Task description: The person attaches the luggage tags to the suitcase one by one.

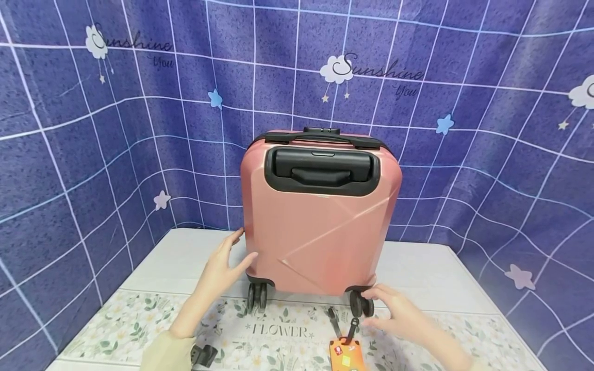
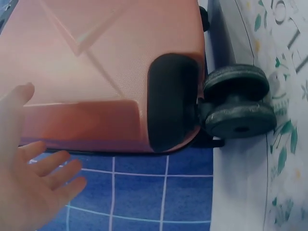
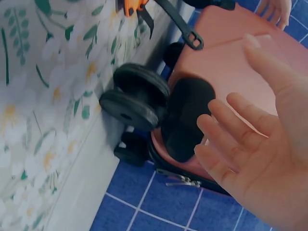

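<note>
A pink hard-shell suitcase stands upright on its black wheels, with its black retracted pull handle at the top of the face toward me. Beside its lower left edge is my left hand, fingers spread and thumb apart from them. In the left wrist view that hand holds nothing; whether a fingertip touches the shell is hard to tell. My right hand is at the lower right corner, close to a wheel. Its fingers are loosely extended and grip nothing in the right wrist view.
An orange luggage tag with a black buckled strap lies in front of the suitcase. Nearer the front left is a small black object. A flower-printed cloth covers the front of the table; a blue grid-patterned curtain hangs behind.
</note>
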The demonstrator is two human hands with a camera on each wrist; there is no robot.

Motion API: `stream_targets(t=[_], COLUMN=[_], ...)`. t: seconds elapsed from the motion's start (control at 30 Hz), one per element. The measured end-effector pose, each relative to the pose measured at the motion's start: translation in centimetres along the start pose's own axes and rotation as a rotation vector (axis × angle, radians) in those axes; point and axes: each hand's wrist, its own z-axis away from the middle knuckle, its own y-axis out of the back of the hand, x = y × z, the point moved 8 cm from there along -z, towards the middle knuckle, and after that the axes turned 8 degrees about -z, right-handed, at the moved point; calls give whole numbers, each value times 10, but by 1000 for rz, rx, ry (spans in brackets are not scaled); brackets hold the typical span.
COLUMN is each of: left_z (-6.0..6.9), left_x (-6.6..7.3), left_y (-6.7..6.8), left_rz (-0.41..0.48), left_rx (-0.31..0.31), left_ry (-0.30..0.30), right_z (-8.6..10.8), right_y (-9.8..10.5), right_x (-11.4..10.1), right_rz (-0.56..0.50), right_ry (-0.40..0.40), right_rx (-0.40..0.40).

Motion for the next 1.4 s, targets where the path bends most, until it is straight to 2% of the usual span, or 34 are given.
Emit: stream_targets(t=[0.13, 0.27, 0.4, 0.5, 0.67, 0.83, 1.03, 1.17, 1.4], left_z=[-5, -10, -15, -20, -26, -31, -40, -40, -40], left_x=[-2, -5, -4, -3, 0, 3, 10, 17, 8], left_y=[-6, -9, -10, -11, -12, -16, -16, -14, -19], left_rz=[82, 136, 136, 126, 157, 179, 237, 262, 285], left_rx=[-9, -12, -19, -19, -12, -14, 2, 14, 17], left_ry=[10, 33, 35, 23, 3, 11, 21, 15, 60], right_z=[1, 0, -1, -2, -1, 3, 2, 2, 6], right_y=[-11, -19, -28, -38, -52, -60, -66, -71, -80], right_x=[4, 4, 4, 8, 16, 17, 19, 21, 26], right_rz=[-56, -115, -170, -206, -251, -365, -467, -502, -551], right_ry=[-67, -68, -52, -88, -164, -214, -264, -275, -317], right_rx=[-91, -122, -143, -176, -211, -253, -253, -255, -291])
